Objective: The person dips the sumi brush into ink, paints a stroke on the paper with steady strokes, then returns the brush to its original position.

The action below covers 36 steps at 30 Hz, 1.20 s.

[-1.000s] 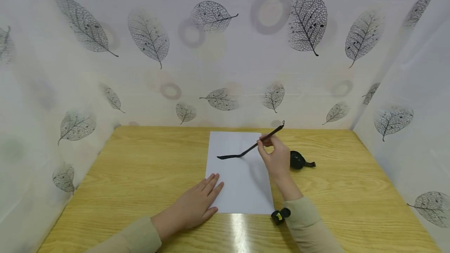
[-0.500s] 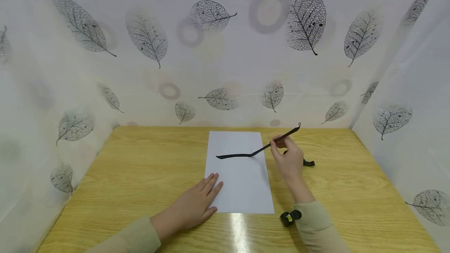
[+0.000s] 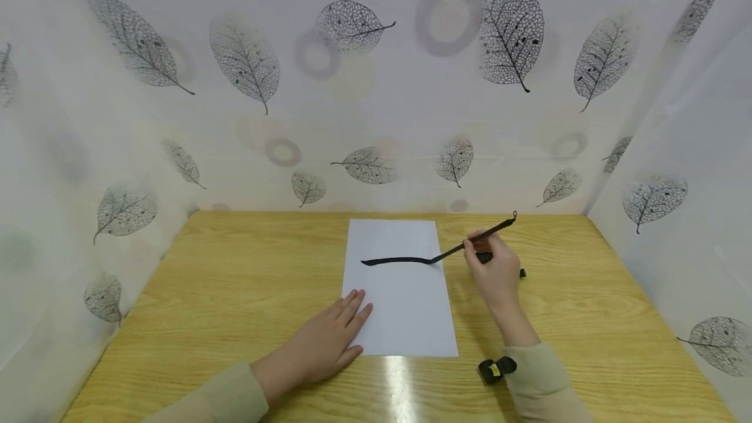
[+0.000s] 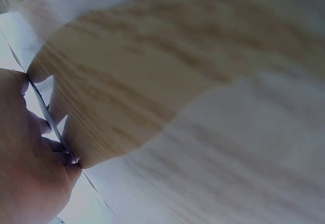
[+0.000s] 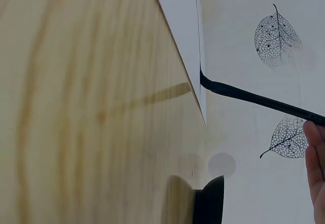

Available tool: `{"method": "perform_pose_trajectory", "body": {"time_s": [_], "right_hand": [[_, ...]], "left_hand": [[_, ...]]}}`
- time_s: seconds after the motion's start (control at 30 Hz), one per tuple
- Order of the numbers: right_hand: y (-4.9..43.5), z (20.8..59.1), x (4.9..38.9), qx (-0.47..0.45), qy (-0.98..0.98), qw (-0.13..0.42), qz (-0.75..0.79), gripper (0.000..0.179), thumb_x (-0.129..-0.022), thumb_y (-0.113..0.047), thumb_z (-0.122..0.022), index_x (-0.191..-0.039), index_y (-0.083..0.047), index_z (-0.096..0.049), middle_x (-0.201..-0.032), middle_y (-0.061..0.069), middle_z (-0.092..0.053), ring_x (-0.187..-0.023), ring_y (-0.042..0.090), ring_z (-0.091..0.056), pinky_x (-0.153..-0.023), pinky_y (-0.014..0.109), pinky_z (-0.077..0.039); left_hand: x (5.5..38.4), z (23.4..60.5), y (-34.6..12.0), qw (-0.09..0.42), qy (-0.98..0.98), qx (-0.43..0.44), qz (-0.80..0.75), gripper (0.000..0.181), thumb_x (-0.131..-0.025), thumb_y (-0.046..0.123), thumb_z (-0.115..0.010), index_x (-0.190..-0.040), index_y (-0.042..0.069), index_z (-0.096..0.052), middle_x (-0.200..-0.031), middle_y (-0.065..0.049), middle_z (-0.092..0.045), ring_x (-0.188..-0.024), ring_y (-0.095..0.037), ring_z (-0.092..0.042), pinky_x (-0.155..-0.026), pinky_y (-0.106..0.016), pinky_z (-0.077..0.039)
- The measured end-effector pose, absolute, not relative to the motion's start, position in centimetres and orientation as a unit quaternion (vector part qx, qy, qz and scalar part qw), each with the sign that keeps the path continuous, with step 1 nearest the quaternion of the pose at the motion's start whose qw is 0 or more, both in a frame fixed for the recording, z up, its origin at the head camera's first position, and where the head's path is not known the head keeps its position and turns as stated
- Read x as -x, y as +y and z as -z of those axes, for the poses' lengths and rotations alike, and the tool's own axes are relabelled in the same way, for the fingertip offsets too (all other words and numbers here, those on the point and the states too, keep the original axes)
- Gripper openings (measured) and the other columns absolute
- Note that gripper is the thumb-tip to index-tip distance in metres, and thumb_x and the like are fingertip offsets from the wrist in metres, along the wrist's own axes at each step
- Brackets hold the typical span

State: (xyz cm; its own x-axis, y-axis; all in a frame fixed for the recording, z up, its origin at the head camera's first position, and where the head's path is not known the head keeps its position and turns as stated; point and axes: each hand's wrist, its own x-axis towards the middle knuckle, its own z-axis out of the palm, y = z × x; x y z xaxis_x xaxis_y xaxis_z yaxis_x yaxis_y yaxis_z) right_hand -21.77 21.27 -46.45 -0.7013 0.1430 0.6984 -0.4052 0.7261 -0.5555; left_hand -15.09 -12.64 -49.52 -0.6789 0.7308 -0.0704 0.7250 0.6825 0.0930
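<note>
My right hand [image 3: 498, 274] pinches a dark ink brush [image 3: 451, 252] partway along its handle, which slants up to a small loop. In the right wrist view, the bent brush tip [image 5: 204, 80] meets the white paper [image 5: 185, 26] near its edge. From that tip a black ink stroke [image 3: 393, 260] runs left across the upper part of the sheet [image 3: 408, 318]. My left hand [image 3: 320, 344] lies flat, fingers spread, on the sheet's lower left edge. Partly hidden behind the right hand is a small black dish with a spout or handle [image 3: 522, 273].
Wood-grained table [image 3: 252, 266] extends on both sides of the paper. Behind it and at the sides hangs a pale curtain [image 3: 376, 116] printed with leaves. A black device [image 3: 496, 369] sits at the right cuff.
My right hand and the brush have moved right, and the black stroke has grown longer toward the sheet's right edge. The dish is now mostly covered by the hand. My left hand stays put.
</note>
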Motion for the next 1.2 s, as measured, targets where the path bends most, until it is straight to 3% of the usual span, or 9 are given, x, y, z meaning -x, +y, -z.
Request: {"method": "perform_pose_trajectory", "body": {"time_s": [0.1,0.3,0.53,0.7,0.93,1.2], "right_hand": [[21.3,46.5,21.7,-0.079,-0.851,0.378,-0.357,0.013,-0.091,0.002,-0.079,-0.103,0.004,-0.074,-0.092,0.018,-0.080,-0.077,0.034,-0.077,-0.069,0.039,-0.061],[21.3,46.2,21.5,-0.083,-0.853,0.374,-0.354,0.012,-0.091,0.001,-0.079,-0.103,0.004,-0.074,-0.092,0.018,-0.080,-0.076,0.033,-0.077,-0.069,0.036,-0.061],[21.3,46.4,21.5,-0.094,-0.851,0.382,-0.347,0.011,-0.089,0.004,-0.079,-0.099,0.005,-0.073,-0.088,0.019,-0.079,-0.073,0.034,-0.076,-0.067,0.046,-0.061],[21.3,46.2,21.3,-0.104,-0.834,0.399,-0.367,0.010,-0.090,0.006,-0.077,-0.100,0.005,-0.074,-0.090,0.018,-0.079,-0.074,0.028,-0.074,-0.069,0.029,-0.061],[21.5,44.8,20.8,-0.122,-0.789,0.436,-0.417,0.011,-0.090,0.012,-0.074,-0.100,0.007,-0.077,-0.091,0.021,-0.079,-0.087,-0.017,-0.060,-0.079,0.007,-0.051],[22.9,43.3,20.1,-0.133,-0.769,0.467,-0.416,0.018,-0.085,0.018,-0.074,-0.100,0.007,-0.077,-0.092,0.025,-0.078,-0.096,-0.021,-0.060,-0.087,0.004,-0.048]], "left_hand": [[15.1,49.5,-12.6,0.048,0.916,-0.398,-0.028,0.066,-0.112,0.042,-0.046,-0.165,0.004,-0.035,-0.174,-0.023,-0.026,-0.163,-0.036,-0.028,-0.130,-0.047,-0.035],[15.0,49.5,-12.6,0.046,0.916,-0.398,-0.026,0.066,-0.112,0.042,-0.046,-0.165,0.003,-0.035,-0.174,-0.024,-0.026,-0.163,-0.036,-0.028,-0.131,-0.046,-0.035],[15.0,49.4,-12.6,0.047,0.915,-0.399,-0.028,0.066,-0.112,0.042,-0.046,-0.165,0.003,-0.035,-0.174,-0.023,-0.026,-0.163,-0.036,-0.028,-0.130,-0.046,-0.035],[15.0,49.4,-12.6,0.049,0.915,-0.399,-0.032,0.066,-0.112,0.042,-0.046,-0.165,0.003,-0.035,-0.174,-0.023,-0.026,-0.163,-0.036,-0.028,-0.130,-0.047,-0.035],[15.0,49.3,-12.6,0.055,0.915,-0.398,-0.032,0.066,-0.112,0.042,-0.046,-0.165,0.004,-0.034,-0.175,-0.023,-0.025,-0.163,-0.036,-0.027,-0.131,-0.047,-0.034],[15.0,49.2,-12.6,0.067,0.916,-0.392,-0.042,0.066,-0.113,0.042,-0.045,-0.166,0.004,-0.033,-0.176,-0.022,-0.022,-0.164,-0.036,-0.024,-0.132,-0.047,-0.032]]}}
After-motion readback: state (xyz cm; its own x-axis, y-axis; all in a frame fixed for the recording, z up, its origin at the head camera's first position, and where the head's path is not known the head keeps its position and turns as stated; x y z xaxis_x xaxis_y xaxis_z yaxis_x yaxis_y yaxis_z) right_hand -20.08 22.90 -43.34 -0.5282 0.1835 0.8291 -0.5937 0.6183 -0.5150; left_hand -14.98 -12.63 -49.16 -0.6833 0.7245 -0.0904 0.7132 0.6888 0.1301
